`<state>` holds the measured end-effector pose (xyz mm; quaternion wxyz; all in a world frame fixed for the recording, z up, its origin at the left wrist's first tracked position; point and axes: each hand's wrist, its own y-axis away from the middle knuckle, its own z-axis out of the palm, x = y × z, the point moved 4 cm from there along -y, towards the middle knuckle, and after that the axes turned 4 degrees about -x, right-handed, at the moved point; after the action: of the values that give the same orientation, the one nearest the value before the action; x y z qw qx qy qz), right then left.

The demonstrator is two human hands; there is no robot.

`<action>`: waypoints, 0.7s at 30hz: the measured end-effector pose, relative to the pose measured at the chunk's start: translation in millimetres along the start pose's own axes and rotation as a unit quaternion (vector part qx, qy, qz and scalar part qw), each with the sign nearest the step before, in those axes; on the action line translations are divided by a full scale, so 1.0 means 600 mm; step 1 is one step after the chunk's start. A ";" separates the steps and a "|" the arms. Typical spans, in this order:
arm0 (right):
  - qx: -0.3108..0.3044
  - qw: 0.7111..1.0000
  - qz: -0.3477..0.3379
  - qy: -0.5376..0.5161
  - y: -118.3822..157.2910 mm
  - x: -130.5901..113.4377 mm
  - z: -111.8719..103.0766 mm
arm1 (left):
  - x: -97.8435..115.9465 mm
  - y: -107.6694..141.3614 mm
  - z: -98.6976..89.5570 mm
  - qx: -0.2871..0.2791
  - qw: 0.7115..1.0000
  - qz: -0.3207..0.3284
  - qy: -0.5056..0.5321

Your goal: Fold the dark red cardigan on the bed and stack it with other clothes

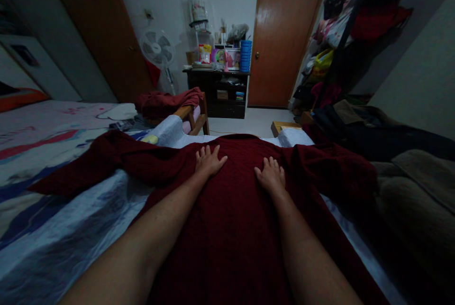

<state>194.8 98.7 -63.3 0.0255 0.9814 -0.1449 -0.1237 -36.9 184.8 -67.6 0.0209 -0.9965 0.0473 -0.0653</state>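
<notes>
A dark red knitted sweater (234, 219) lies spread out in front of me, its neckline at the far end. One sleeve stretches out to the left over the bedding, and the other reaches to the right towards a pile of clothes. My left hand (209, 160) rests flat on the upper left of the sweater, fingers apart. On the upper right, my right hand (271, 174) also lies flat with fingers spread. Neither hand grips the cloth. Under the sweater is a light blue-grey cover (117, 210).
A patterned bed (53, 124) is on the left. Beyond it stands a wooden chair (203, 122) with a reddish cloth (167, 101) draped over it. Dark jackets (384, 129) are heaped at right. Farther back are a fan (157, 48), a black cabinet (199, 91) and a wooden door (284, 34).
</notes>
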 end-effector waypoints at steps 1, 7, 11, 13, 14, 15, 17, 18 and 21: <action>0.004 1.000 0.000 0.003 0.000 0.000 0.001 | 0.000 0.000 -0.001 -0.001 1.000 -0.001 0.003; 0.035 0.999 -0.009 0.018 0.006 -0.004 0.006 | 0.004 0.011 -0.017 0.057 0.998 0.027 0.029; 0.038 0.999 -0.009 0.020 0.007 -0.004 0.005 | -0.002 0.042 -0.033 0.117 0.988 0.090 0.040; 0.034 0.999 -0.007 0.020 0.007 -0.004 0.004 | -0.013 0.063 -0.034 0.112 0.987 0.114 0.032; 0.034 0.999 -0.008 0.020 0.008 -0.004 0.003 | -0.020 0.075 -0.034 0.103 0.987 0.123 0.027; 0.035 0.999 -0.008 0.020 0.008 -0.004 0.002 | -0.028 0.087 -0.033 0.091 0.987 0.130 0.022; 0.036 0.999 -0.009 0.018 0.008 -0.005 0.001 | -0.045 0.112 -0.031 0.061 0.988 0.139 0.014; 0.036 0.999 -0.008 0.017 0.009 -0.004 0.001 | -0.053 0.124 -0.030 0.041 0.989 0.144 0.007; 0.036 0.999 -0.006 0.012 0.009 -0.004 0.002 | -0.075 0.161 -0.029 -0.033 0.990 0.138 -0.021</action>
<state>191.1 94.2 -63.2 -0.0093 0.9839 -0.1428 -0.1069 -92.4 92.7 -60.9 -0.0018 -0.9817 0.1862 -0.0390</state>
